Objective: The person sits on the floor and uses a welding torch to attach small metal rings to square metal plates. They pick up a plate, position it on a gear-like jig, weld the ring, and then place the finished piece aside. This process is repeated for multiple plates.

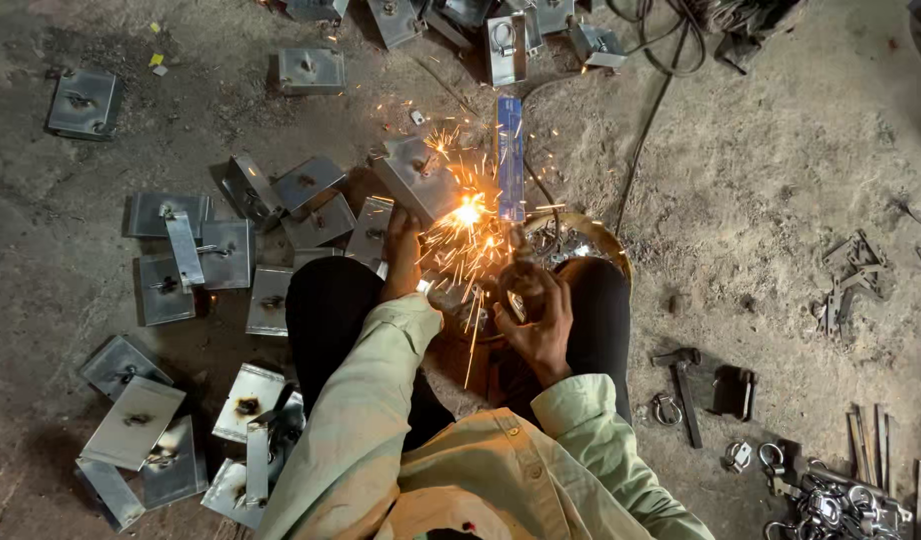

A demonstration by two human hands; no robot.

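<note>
Your left hand reaches forward over your left knee, fingers wrapped on the near edge of a square metal plate that tilts up off the floor just beyond them; your right hand sits closer to your body, fingers curled shut around a dark welding holder, wrist bent inward; the bright arc burns at the plate's right edge, between the two hands, throwing sparks toward your lap; a blue bar stands just right of the arc; both sleeves are pale green, elbows bent; more grey plates lie scattered on the floor to your left, and a hammer lies near its right side.
</note>
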